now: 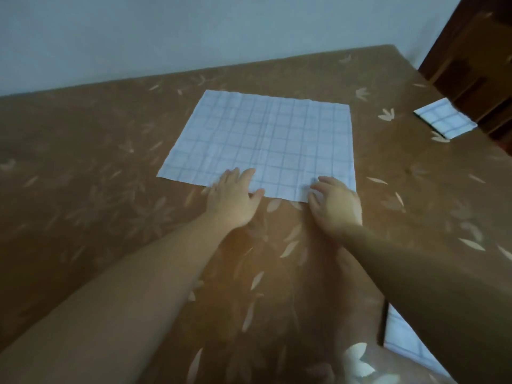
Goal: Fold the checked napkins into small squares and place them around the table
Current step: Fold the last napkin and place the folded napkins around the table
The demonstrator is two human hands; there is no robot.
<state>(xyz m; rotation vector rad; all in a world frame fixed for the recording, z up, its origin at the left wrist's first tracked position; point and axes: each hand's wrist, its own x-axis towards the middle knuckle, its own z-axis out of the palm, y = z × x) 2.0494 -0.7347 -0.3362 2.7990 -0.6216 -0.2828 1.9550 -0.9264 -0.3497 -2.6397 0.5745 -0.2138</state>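
**First fold about to start**

Hands apart on the open napkin's (263, 139) near edge, mid-table (83, 162): left hand (234, 194) flat, right hand (336, 206) pinching. Next, that edge likely needs lifting squarely onto the far edge. A folded napkin (446, 117) sits by the far right edge.

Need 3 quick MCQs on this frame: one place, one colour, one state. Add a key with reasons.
1. Where is the folded napkin?
A. far right on the tablecloth
B. on the floor
C. dead centre

2. Tablecloth colour?
A. white
B. brown
C. green

3. The open napkin is:
A. rolled up
B. spread flat
C. in a small square

Key: 1A, it sits by the right edge. 2B, brown with pale leaves. 3B, it lies unfolded, with the left hand resting on its near edge and the right hand apparently pinching it.
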